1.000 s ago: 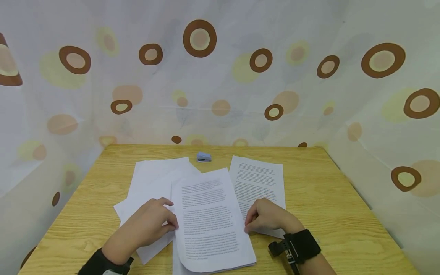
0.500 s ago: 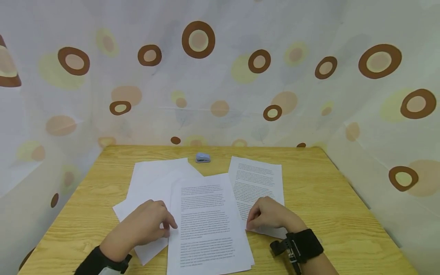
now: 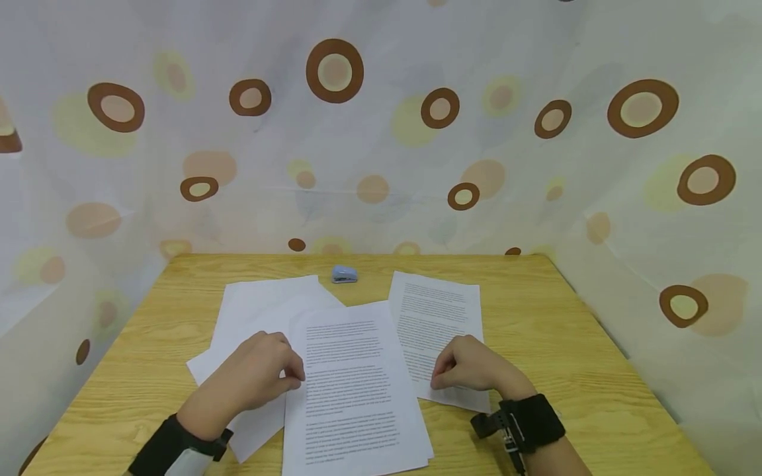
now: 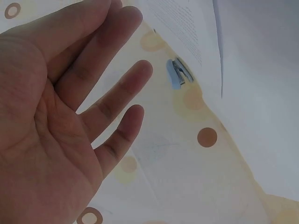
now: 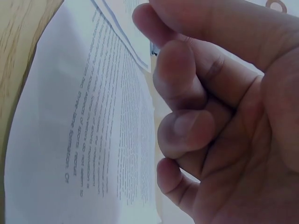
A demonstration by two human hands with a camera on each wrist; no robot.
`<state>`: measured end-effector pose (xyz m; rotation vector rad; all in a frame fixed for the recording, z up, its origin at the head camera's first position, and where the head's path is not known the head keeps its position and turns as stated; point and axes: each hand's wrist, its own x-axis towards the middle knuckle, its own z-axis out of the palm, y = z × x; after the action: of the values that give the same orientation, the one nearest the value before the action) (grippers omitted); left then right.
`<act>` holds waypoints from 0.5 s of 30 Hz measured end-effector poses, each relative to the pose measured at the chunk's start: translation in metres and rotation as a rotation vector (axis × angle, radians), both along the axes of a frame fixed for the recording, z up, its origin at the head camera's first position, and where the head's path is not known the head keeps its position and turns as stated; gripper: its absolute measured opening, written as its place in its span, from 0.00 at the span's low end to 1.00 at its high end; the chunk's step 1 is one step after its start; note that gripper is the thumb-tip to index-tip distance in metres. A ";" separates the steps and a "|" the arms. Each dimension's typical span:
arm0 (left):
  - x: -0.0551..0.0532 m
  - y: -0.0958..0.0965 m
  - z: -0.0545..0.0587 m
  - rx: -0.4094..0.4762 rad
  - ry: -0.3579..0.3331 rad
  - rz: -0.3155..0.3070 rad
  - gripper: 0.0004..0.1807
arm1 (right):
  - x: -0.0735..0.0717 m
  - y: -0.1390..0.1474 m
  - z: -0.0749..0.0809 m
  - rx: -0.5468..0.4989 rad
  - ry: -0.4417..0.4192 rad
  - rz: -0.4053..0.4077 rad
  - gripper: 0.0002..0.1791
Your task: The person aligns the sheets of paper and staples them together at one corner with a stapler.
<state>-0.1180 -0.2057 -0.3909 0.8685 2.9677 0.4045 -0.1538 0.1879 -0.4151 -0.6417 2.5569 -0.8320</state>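
Observation:
A stack of printed sheets [image 3: 351,410] lies on the table in front of me, its edges slightly uneven. My left hand [image 3: 253,373] hovers at the stack's left edge, thumb and index finger close together. In the left wrist view its other fingers [image 4: 133,77] are fairly straight, and no paper shows in its grasp. To the right of the stack, my right hand [image 3: 473,367] is over the lower part of a separate printed sheet [image 3: 440,311]. Its fingers [image 5: 175,65] curl loosely with nothing between them.
White sheets [image 3: 268,301] lie overlapping on the left, partly under the stack. A small light-blue stapler [image 3: 344,274] stands near the back edge of the wooden table [image 3: 536,317]. A patterned cloth [image 3: 381,132] encloses the back and sides.
Both hands have let go of the raised top sheets, which now lie flat on the stack. The right hand has drawn slightly right, off the stack's edge. The head view has shifted a little.

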 end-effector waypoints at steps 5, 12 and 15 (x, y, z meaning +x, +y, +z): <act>-0.008 0.005 0.000 0.000 0.032 0.002 0.05 | 0.001 0.006 -0.002 0.004 0.008 -0.013 0.05; -0.022 0.023 0.004 0.003 0.100 -0.052 0.04 | 0.004 0.018 -0.002 0.000 0.009 -0.043 0.04; -0.027 0.033 0.007 0.006 0.124 -0.044 0.04 | 0.006 0.022 -0.001 0.008 0.010 -0.067 0.05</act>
<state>-0.1448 -0.1729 -0.3834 0.9930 3.0538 0.3710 -0.1478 0.2101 -0.4164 -0.5623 2.6025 -0.8413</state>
